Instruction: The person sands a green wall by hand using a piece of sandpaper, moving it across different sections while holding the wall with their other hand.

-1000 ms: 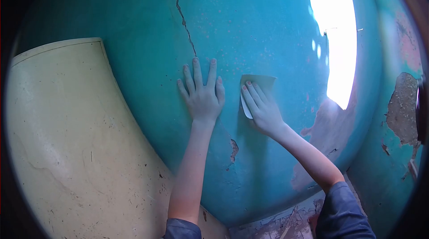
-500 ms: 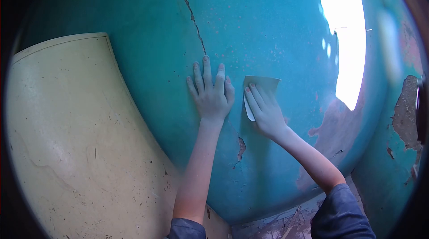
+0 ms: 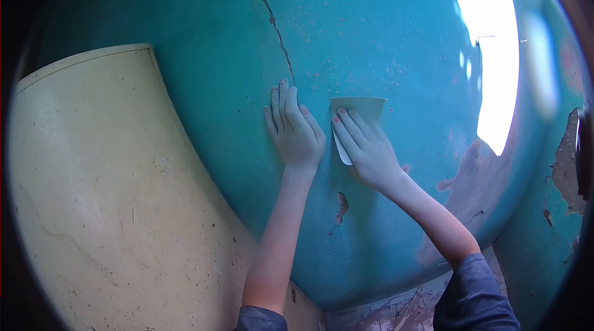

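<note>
My right hand (image 3: 365, 148) presses a pale sheet of sandpaper (image 3: 362, 108) flat against the turquoise wall (image 3: 371, 40), fingers spread over it. Only the sheet's upper edge and a lower left corner show past my fingers. My left hand (image 3: 296, 130) lies flat on the wall just to the left of the sheet, fingers close together and pointing up. A long crack (image 3: 275, 21) runs down the wall and ends near my left fingertips.
A cream panel (image 3: 105, 189) covers the lower left. Paint has peeled off in a small chip (image 3: 341, 204) below my hands and in larger patches (image 3: 476, 170) at the right. A bright window glare (image 3: 489, 40) sits at the upper right. Debris lies on the floor (image 3: 396, 312).
My left hand's fingers have drawn together from a spread pose. My right hand and the sandpaper have shifted slightly upward on the wall. The view drifted a little.
</note>
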The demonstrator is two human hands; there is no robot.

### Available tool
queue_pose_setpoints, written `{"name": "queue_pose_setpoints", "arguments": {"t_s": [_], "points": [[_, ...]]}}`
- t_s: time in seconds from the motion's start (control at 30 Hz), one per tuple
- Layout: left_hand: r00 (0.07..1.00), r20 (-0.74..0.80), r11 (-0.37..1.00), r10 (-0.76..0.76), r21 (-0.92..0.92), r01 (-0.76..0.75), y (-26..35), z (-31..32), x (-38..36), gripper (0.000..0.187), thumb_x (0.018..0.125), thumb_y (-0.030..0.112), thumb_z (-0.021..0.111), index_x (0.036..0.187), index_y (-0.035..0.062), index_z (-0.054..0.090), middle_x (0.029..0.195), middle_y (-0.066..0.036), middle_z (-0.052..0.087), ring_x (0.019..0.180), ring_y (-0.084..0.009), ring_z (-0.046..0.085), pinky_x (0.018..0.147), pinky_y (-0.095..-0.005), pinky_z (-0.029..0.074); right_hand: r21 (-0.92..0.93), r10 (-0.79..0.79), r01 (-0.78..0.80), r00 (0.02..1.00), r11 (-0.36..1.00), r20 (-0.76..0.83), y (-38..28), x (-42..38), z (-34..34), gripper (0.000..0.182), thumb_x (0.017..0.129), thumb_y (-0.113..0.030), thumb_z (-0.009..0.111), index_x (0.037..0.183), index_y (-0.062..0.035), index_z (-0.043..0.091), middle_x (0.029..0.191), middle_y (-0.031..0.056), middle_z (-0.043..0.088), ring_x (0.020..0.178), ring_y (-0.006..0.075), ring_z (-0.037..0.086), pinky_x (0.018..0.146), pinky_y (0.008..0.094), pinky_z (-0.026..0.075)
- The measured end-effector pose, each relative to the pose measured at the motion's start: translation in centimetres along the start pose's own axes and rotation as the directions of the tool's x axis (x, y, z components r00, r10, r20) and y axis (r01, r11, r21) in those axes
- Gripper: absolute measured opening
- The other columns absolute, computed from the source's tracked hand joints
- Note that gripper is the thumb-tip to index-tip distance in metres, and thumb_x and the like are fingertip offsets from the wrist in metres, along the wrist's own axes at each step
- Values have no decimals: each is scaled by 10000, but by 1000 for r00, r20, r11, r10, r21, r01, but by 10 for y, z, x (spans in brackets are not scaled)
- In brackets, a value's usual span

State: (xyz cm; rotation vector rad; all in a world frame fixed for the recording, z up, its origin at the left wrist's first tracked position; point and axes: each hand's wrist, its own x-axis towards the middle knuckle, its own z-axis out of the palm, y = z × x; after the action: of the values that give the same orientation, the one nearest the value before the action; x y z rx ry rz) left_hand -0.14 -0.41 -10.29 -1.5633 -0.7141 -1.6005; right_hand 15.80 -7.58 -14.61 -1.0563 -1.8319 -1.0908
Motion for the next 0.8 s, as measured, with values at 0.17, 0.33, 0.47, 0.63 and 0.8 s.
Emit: {"name": "queue_pose_setpoints", "arguments": {"t_s": [0.17,0.33,0.47,0.63,0.8], "points": [[999,-2,997,-36,-64,36,-1,-3,-1,385,1044,125,388,1420,43,402,1513,-175,471,1432,-394,417,1168,-571,275,-56,-86,80,988,995,-127,4,65,-7,578,896,-112,519,1465,-10,494,1534,123,482,1431,282,441,1152,467,363],[1000,7,999,-21,-25,21,-1,-4,-1,410,1010,82,406,1419,40,416,1506,-187,479,1426,-388,432,1161,-569,287,-4,-15,14,989,1000,-146,-4,48,3,592,892,-110,532,1475,-16,486,1541,127,474,1417,283,458,1147,465,369],[1000,13,1000,-15,-6,15,0,-3,-1,383,1045,125,387,1419,49,414,1515,-177,468,1425,-383,432,1160,-571,288,8,41,-40,999,999,-35,-5,0,0,617,885,-105,546,1490,-17,465,1547,126,466,1406,287,472,1144,465,373],[1000,2,999,-27,17,27,2,-2,-1,417,1004,68,419,1421,43,413,1516,-187,470,1428,-387,433,1158,-576,294,-35,7,-10,995,999,-101,2,46,-6,611,896,-117,539,1494,-21,461,1545,120,468,1413,282,464,1145,468,368],[999,5,999,-32,32,32,2,-1,-3,452,981,32,449,1431,38,401,1522,-187,470,1434,-390,430,1157,-579,299,-42,17,-24,986,999,-163,-4,55,-3,594,905,-119,530,1488,-22,468,1544,117,469,1421,279,452,1148,473,360]]}}
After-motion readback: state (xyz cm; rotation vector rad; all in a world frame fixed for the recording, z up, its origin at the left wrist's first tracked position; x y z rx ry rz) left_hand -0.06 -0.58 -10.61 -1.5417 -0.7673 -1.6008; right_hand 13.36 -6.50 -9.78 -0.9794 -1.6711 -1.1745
